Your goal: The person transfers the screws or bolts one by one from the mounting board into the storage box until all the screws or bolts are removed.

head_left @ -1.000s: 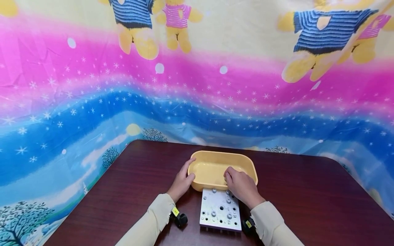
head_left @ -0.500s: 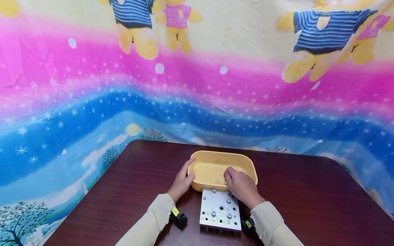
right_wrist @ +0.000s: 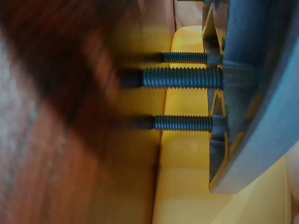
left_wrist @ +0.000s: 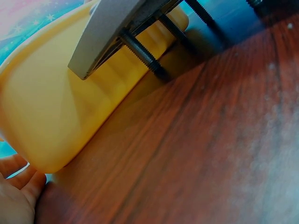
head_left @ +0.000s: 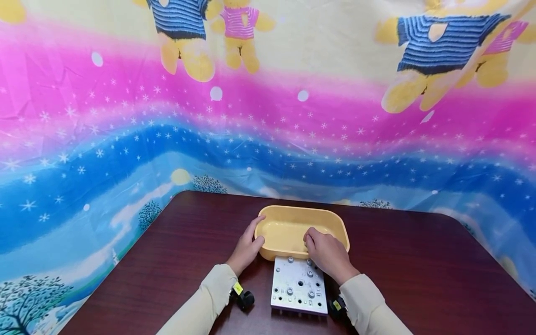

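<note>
My left hand [head_left: 245, 247] rests against the left end of a yellow plastic tray [head_left: 301, 254], thumb and index finger spread along its rim. In the left wrist view, fingers [left_wrist: 21, 179] touch the tray's outer wall. My right hand [head_left: 331, 253] is curled above the tray's near right part, fingertips together. Whether they hold something small cannot be made out. In front of the tray is a silver metal plate [head_left: 298, 284] with several holes and socket-head screws [head_left: 290, 291]. Below the plate, threaded bolts [right_wrist: 182, 78] point down toward the table. My right forearm passes beside the plate's right edge.
A dark red-brown wooden table [head_left: 201, 232] carries everything. A printed curtain [head_left: 268, 121] hangs behind its far edge. Black wrist cameras [head_left: 246, 300] sit on both wrists, on either side of the plate.
</note>
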`<state>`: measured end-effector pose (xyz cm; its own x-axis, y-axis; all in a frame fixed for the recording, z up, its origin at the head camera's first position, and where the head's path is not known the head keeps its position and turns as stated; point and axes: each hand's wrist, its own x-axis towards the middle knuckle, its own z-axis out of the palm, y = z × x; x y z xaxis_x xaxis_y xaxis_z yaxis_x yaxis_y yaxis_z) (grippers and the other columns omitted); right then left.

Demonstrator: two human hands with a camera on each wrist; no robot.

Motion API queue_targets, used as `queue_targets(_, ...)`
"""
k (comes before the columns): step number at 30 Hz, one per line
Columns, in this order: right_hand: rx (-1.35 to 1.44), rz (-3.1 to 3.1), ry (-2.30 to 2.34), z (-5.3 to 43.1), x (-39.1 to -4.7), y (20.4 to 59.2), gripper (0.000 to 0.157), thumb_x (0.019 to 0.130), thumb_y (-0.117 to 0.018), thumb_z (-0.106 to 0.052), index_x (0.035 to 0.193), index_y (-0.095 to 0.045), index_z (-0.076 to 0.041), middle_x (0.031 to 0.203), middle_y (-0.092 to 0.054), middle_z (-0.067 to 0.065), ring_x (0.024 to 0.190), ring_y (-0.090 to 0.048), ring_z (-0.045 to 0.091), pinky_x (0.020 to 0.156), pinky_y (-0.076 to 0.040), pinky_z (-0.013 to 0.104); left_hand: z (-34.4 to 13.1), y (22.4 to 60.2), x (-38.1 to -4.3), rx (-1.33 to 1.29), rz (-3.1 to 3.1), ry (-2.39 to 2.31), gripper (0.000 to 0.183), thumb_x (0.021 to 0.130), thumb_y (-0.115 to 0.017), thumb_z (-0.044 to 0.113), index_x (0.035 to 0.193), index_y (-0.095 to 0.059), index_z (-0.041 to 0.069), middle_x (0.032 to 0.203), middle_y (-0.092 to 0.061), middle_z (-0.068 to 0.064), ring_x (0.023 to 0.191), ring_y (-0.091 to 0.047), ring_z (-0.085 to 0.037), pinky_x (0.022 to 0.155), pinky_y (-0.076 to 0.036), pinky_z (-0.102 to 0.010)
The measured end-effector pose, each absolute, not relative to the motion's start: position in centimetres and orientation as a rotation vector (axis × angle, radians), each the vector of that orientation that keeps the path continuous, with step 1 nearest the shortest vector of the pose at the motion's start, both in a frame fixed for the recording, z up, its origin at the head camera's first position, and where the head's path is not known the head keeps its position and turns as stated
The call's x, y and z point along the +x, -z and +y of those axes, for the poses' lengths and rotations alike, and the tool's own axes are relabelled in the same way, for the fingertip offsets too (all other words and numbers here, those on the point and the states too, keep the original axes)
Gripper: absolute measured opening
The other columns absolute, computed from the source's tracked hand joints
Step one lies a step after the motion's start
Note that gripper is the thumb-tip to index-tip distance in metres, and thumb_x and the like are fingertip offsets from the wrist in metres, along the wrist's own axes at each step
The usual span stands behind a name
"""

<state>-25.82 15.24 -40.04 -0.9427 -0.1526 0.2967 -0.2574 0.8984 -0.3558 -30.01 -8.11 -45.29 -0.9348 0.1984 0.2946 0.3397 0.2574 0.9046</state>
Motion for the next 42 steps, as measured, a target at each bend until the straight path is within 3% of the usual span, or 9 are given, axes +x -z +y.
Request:
queue_targets(6,0.307,-2.799,-0.578,15.2,-25.8,40.1,0.016,0.098,-0.049,-0.023,0.085,-0.059,-0.022,0.067,-0.051,-0.011,0.059,-0.046,0.01,0.06,-0.04,0.032,-8.1,45.1,-29.9,-0.501,-2.409,1.755,0.063,0.087,-0.047,0.006,0.148,-0.038,0.022,0.152,-0.035,-0.001,0.136,-0.035,-0.022,0.102,-0.032,-0.045)
queue_targets(15,0.311,-2.795,-0.568,15.2,-25.8,40.1,0.017,0.098,-0.048,-0.023,0.085,-0.059,-0.022,0.067,-0.051,-0.011,0.059,-0.046,0.01,0.06,-0.04,0.032,-8.0,41.9,-27.5,-0.537,-2.4,1.783,0.061,0.087,-0.045,0.0,0.147,-0.037,0.007,0.152,-0.034,-0.014,0.135,-0.034,-0.034,0.101,-0.032,-0.048)
queue_targets(27,0.295,-2.807,-0.565,15.2,-25.8,40.3,0.016,0.098,-0.049,-0.023,0.085,-0.059,-0.022,0.067,-0.051,-0.011,0.059,-0.046,0.01,0.06,-0.04,0.032,-8.1,41.6,-27.1,-0.527,-2.414,1.759,0.061,0.087,-0.046,0.001,0.147,-0.038,0.008,0.151,-0.036,-0.014,0.131,-0.039,-0.026,0.1,-0.032,-0.045)
queue_targets(42,0.304,-2.789,-0.553,15.3,-25.9,40.3,0.015,0.097,-0.049,-0.023,0.086,-0.059,-0.022,0.068,-0.052,-0.011,0.06,-0.047,0.01,0.061,-0.041,0.033,-8.1,41.4,-27.0,-0.534,-2.409,1.765,0.061,0.087,-0.045,0.0,0.147,-0.037,0.007,0.151,-0.035,-0.015,0.132,-0.038,-0.029,0.099,-0.032,-0.045)
